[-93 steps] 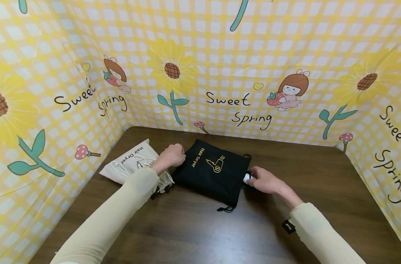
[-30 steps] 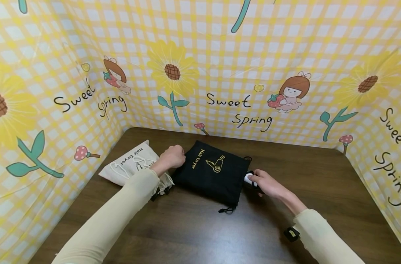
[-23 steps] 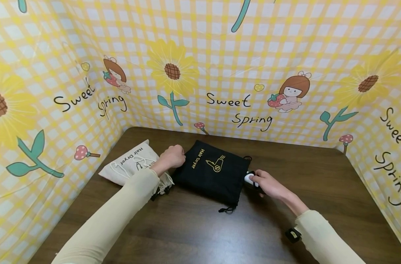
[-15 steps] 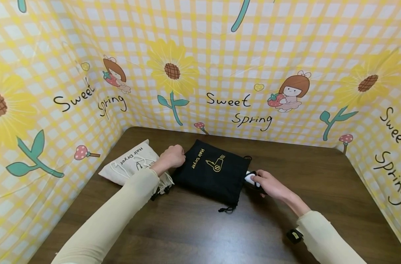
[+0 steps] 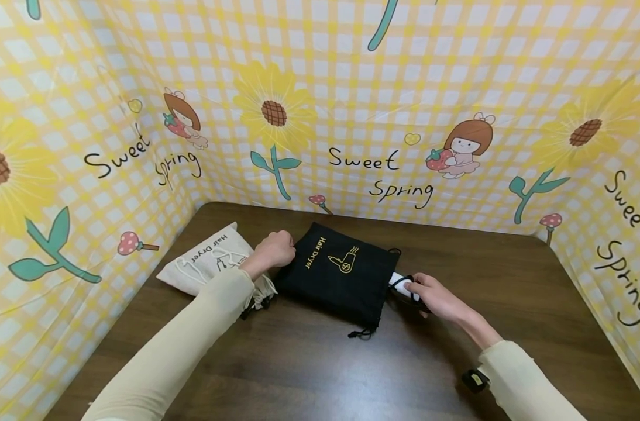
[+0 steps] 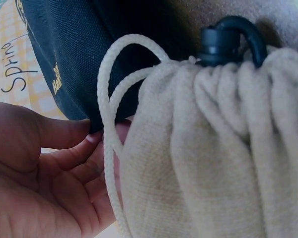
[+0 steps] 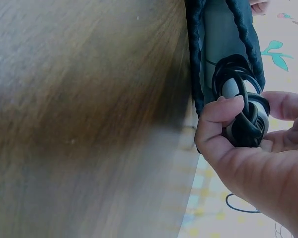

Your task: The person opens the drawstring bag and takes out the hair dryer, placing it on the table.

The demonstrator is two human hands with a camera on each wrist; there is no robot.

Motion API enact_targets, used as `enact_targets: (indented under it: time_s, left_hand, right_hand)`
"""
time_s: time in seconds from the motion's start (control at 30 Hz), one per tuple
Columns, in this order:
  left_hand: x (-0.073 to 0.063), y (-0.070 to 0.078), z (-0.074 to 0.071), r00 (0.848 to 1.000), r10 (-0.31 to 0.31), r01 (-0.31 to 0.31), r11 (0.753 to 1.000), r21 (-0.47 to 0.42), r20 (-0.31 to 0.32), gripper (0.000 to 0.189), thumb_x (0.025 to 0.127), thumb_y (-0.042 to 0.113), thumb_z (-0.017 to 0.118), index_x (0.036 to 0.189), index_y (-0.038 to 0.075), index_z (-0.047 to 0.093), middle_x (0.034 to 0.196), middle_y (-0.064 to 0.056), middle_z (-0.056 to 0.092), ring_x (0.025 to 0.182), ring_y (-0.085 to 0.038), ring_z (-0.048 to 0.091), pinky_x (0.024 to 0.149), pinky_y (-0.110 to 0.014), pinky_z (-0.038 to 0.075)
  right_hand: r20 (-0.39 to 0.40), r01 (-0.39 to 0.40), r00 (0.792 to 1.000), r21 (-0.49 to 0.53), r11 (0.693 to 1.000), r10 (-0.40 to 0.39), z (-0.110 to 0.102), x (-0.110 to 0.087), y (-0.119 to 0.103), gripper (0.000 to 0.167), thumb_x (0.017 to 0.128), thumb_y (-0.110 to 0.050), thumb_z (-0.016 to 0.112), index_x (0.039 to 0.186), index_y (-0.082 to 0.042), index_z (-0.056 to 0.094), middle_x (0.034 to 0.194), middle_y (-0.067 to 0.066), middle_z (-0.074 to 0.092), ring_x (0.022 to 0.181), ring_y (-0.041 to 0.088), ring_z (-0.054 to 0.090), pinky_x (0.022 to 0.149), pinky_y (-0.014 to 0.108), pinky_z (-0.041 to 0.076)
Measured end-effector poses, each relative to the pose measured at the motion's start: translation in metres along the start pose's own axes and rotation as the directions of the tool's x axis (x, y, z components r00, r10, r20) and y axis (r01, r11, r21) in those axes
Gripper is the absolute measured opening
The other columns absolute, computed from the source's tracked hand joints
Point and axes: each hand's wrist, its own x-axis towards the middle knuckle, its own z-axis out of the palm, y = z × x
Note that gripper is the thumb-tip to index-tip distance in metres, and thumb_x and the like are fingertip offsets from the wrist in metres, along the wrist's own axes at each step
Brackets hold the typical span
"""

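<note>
And there was the left hand point(image 5: 274, 250), up at the closed end of the black bag point(image 5: 343, 275), thumb and fingers pinched together on its corner! Across at the open end, the right hand point(image 5: 434, 295) had its fingers curled round a white handle point(image 5: 400, 282), the thumb pressing in on the other side, with a black cord point(image 7: 248, 116) looped about that handle and caught in the same grip. The handle poked out of the bag's mouth, its near end in the hand, its far end leading back between the gathered edges; what it belonged to seemed to sit inside, though the fabric hid it.

The black bag lay flat near the middle of the brown table point(image 5: 299, 374), gold "Hair Dryer" lettering and a dryer drawing facing up, a black drawstring point(image 5: 362, 334) trailing from its near corner. Just to its left lay a beige bag point(image 5: 206, 257), its neck bunched, the left forearm reaching over it; in the left wrist view its white cord point(image 6: 107, 94) looped across the pinching fingers. Behind it all stood a yellow checked cloth point(image 5: 351, 76) with sunflowers and "Sweet Spring".
</note>
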Motion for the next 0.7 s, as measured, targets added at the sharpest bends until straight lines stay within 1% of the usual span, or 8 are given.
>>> enact_targets:
  time_s: [0.2,0.4,0.53,0.7]
  left_hand:
    - [-0.0025,0.0008,-0.0011,1.0,-0.001,0.001,1.0,-0.007,-0.007,0.043,0.104,0.011,0.049,0.063,0.015,0.039,0.058,0.001,0.027,0.052,-0.016,0.023,0.049,-0.031,0.026]
    - [-0.002,-0.0005,-0.0002,1.0,0.003,-0.003,1.0,-0.009,-0.005,0.043,0.104,0.011,0.048,0.062,0.015,0.039,0.057,0.001,0.027,0.05,-0.016,0.023,0.049,-0.031,0.025]
    - [-0.0013,-0.001,0.0001,1.0,0.0,0.0,1.0,-0.007,-0.002,0.043,0.104,0.011,0.048,0.062,0.015,0.04,0.057,0.001,0.028,0.05,-0.016,0.023,0.049,-0.031,0.026]
    - [-0.0013,-0.0016,0.0,1.0,0.005,-0.005,1.0,-0.008,-0.004,0.043,0.104,0.011,0.048,0.062,0.015,0.039,0.057,0.001,0.027,0.05,-0.016,0.022,0.049,-0.03,0.026]
  right_hand:
    - [-0.015,-0.009,1.0,0.009,1.0,0.009,-0.001,-0.0017,0.003,0.032,0.114,-0.023,0.046,0.122,0.008,0.051,0.095,0.013,0.053,0.062,0.02,0.045,0.06,0.034,0.046]
    - [-0.011,0.011,1.0,0.025,1.0,-0.011,-0.002,-0.0047,0.0046,0.03,0.113,-0.021,0.046,0.117,0.008,0.051,0.091,0.012,0.053,0.061,0.021,0.045,0.058,0.034,0.045]
    - [-0.014,0.015,1.0,0.03,0.999,-0.014,-0.003,-0.0062,0.0053,0.027,0.113,-0.019,0.046,0.114,0.008,0.051,0.088,0.011,0.053,0.057,0.02,0.044,0.057,0.034,0.045]
    - [-0.008,0.013,1.0,0.044,0.999,-0.013,-0.0039,-0.0078,0.0068,0.027,0.113,-0.019,0.047,0.113,0.008,0.05,0.087,0.01,0.052,0.056,0.019,0.043,0.056,0.033,0.044]
